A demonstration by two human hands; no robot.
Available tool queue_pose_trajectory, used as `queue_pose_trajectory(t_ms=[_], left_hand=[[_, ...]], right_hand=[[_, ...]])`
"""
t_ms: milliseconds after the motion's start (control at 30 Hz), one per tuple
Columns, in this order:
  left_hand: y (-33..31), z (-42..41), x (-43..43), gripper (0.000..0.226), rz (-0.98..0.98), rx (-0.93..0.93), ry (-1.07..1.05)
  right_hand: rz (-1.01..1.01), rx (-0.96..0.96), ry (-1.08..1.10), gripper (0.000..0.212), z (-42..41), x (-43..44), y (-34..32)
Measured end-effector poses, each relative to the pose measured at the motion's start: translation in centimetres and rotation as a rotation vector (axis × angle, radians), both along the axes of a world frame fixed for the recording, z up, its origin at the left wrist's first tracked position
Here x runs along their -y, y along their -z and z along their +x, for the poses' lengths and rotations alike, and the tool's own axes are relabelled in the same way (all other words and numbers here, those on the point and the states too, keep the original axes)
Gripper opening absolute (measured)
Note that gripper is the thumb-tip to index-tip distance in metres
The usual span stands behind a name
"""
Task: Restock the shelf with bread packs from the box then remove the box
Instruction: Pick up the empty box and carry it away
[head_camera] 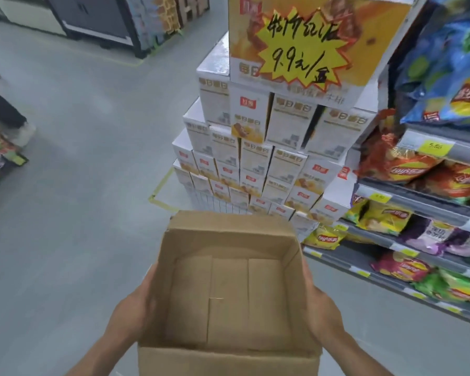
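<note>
Cardboard box (228, 240) is nearest, top open, held at the bottom centre of the view above the grey floor (79, 199). Inside, only the folded bottom flaps show. Left hand (136, 305) is pressed flat on the outer left wall, right hand (323, 305) flat on the outer right wall. On both, the fingers run forward along the cardboard, so this is a two-palm squeeze and not a curled grasp; fingertips partly hidden behind the walls. The box tilts a bit, far rim higher in the view. Just past the far rim: a stepped stack of white cartons (255, 158) standing on the floor, with a bigger yellow carton (385, 31) on top carrying a yellow star-shaped price sign (304, 47) with handwritten "9.9". Yellow tape (162, 185) marks the floor at the stack's left base. On the right, a grey shelf (418, 210) in several tiers, yellow price tags on the rails, loaded with chip bags (407, 169) in red, yellow, purple, green and blue. Box is near the shelf's lower tiers, not touching. Far left edge: someone's dark trouser leg (0, 107). Top left: dark cabinet (92, 17). Frame is soft, so small print is unreadable.
</note>
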State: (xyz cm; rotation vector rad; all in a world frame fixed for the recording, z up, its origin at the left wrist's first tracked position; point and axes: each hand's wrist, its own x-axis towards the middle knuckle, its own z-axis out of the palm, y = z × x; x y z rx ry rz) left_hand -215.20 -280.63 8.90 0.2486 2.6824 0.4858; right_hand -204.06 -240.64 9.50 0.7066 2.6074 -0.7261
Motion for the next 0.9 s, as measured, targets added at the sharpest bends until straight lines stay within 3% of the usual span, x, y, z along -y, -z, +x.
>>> queue_pose_trajectory(t_ms=[67, 167, 300, 367, 467, 567, 700, 900], left_hand=[[2.5, -2.4, 0.0, 0.084, 0.022, 0.058, 0.058], [6.8, -6.9, -1.0, 0.090, 0.032, 0.160, 0.104], [11.9, -11.2, -3.0, 0.087, 0.045, 0.232, 0.167], [14.7, -12.9, -3.8, 0.088, 0.053, 0.238, 0.197], [20.6, -15.6, -3.8, 0.085, 0.010, 0.246, 0.219], [27.1, -18.1, -3.6, 0.096, -0.039, 0.256, 0.241], [34.1, -20.4, -4.1, 0.097, -0.064, 0.240, 0.276], [43.1, -22.5, -4.5, 0.096, -0.073, 0.242, 0.286]], right_hand=[[-0.025, 0.033, 0.082, 0.083, -0.4, -0.4, 3.3], [0.024, 0.106, 0.115, 0.098, -0.8, -0.5, 8.6], [0.014, 0.119, 0.210, 0.095, -1.4, 0.2, 15.0], [-0.008, 0.121, 0.263, 0.089, -2.1, 1.0, 17.7], [0.007, 0.135, 0.286, 0.100, -3.5, 2.0, 21.9], [-0.031, 0.159, 0.343, 0.098, -4.7, 2.6, 26.4], [0.016, 0.183, 0.332, 0.116, -6.4, 3.0, 33.4], [0.041, 0.223, 0.342, 0.119, -8.3, 3.0, 42.1]])
